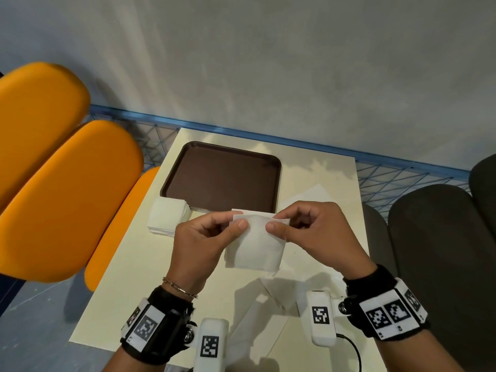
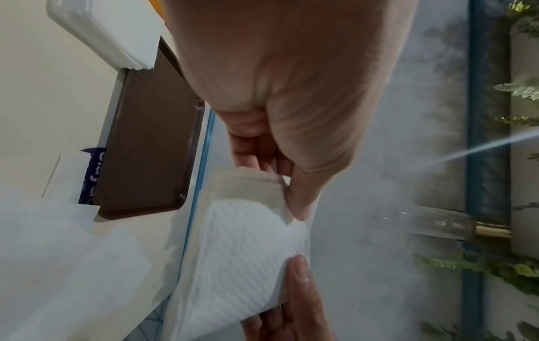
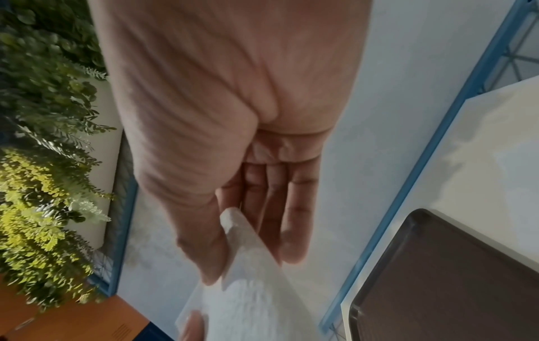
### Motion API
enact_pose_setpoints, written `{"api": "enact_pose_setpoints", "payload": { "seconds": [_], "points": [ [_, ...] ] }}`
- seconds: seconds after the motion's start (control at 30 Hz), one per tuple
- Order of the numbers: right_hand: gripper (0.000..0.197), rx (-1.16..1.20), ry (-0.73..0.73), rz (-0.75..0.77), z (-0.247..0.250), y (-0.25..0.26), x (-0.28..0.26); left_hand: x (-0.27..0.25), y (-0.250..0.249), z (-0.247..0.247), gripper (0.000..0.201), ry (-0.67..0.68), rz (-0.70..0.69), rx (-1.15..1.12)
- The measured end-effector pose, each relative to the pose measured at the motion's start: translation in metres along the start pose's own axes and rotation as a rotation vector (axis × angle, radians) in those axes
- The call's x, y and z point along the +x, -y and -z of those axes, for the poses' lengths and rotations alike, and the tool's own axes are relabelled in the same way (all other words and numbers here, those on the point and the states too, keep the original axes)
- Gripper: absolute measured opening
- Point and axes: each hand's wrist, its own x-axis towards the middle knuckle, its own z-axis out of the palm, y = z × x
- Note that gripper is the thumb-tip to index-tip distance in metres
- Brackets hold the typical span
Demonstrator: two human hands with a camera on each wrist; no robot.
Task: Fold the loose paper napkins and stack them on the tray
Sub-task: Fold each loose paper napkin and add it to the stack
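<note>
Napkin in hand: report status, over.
Left hand and right hand both pinch the napkin by its top edge, above the table. Tray bare; napkin stack beside it. Nothing in the way.

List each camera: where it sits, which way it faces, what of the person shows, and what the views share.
Head: worn on the head, looking forward and down at the table, tray and napkin stack; both hands and forearms show.
Left wrist: looks along the left hand to the napkin; a right fingertip shows.
Right wrist: looks along the right hand at the napkin.
Shared: all three show the pinched napkin and the tray.
</note>
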Motion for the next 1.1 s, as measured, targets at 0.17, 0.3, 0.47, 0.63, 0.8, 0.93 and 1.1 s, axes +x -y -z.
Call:
{"api": "enact_pose_setpoints", "payload": {
  "seconds": [0.17,0.3,0.47,0.63,0.8,0.93,1.1],
  "points": [
    [0.012,0.017,-0.023,-0.005,-0.006,0.005,0.001,-0.001,-0.005,-0.003,0.027,-0.057,-0.027,0.030],
    [0.011,0.057,-0.074,-0.030,-0.011,0.006,0.002,-0.003,-0.004,-0.003,0.029,-0.064,-0.060,0.139],
    [0.011,0.071,-0.125,-0.050,-0.018,0.006,0.001,-0.007,-0.001,-0.006,0.039,-0.051,-0.045,0.195],
    [0.011,0.055,-0.140,-0.057,-0.021,0.006,0.000,-0.010,-0.003,-0.007,0.037,-0.025,-0.015,0.170],
    [0.011,0.062,-0.168,-0.063,-0.026,0.005,-0.001,-0.011,-0.002,-0.007,0.036,-0.021,-0.002,0.152],
    [0.010,0.070,-0.171,-0.065,-0.030,0.006,-0.002,-0.011,0.000,-0.006,0.037,-0.022,0.015,0.154],
    [0.010,0.064,-0.161,-0.071,-0.032,0.006,-0.003,-0.011,0.002,-0.004,0.036,-0.023,0.022,0.148]
  ]
}}
